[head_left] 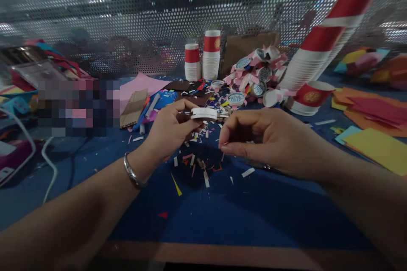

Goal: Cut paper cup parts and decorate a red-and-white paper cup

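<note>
My left hand [173, 129] pinches a short white paper-cup bottom [204, 114] between thumb and fingers, seen nearly edge-on. To the right, apart from it, my right hand [259, 139] is closed with thumb and forefinger together. A tiny pinkish bit may show at those fingertips, too small to name. Small white, pink and red paper scraps [206, 178] lie on the blue tabletop [190, 226] below both hands. Just beyond them is a heap of round paper turtles [235, 99] with pink limbs and blue grid patterns.
Stacked red-and-white paper cups [211, 55] stand at the back, with taller leaning stacks [313, 53] at right. Coloured paper sheets [378, 144] lie far right. Left are cardboard [134, 108], pink paper [140, 84], pens [152, 106] and a white cable [51, 165]. Perforated metal [143, 21] rises behind.
</note>
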`<state>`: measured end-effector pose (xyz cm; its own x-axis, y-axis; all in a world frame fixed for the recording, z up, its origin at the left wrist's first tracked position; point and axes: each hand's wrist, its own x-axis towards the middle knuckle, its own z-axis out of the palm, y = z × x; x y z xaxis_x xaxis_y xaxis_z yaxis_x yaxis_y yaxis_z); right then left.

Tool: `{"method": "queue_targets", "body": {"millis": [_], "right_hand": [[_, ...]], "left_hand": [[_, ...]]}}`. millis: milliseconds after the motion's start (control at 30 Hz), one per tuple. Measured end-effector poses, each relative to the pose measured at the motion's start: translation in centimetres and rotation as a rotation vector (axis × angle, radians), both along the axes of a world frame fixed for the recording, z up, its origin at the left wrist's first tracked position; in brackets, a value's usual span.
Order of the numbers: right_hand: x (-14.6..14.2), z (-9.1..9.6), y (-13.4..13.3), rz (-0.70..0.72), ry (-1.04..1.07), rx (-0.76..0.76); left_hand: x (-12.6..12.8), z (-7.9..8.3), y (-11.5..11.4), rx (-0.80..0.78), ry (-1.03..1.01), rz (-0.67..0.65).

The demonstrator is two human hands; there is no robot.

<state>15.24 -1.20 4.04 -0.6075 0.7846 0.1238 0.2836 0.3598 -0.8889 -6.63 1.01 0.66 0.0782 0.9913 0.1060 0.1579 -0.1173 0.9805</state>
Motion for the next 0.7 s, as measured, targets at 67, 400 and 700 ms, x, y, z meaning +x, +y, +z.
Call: {"method": "queue_targets", "body": {"millis": [67, 400, 700], "right_hand": [[0.5, 0.2, 0.3, -0.029, 0.029, -0.009], [1.4, -0.3, 1.6, -0.155, 0.199, -0.012], [1.3, -0.6, 1.9, -0.229, 0.292, -0.061]], "left_hand": [[0.0, 0.1, -0.1, -0.024, -0.006, -0.007], [0.2, 0.6, -0.4, -0.045, -0.003, -0.092], [0.4, 0.7, -0.7, -0.038, 0.012, -0.204]]}}
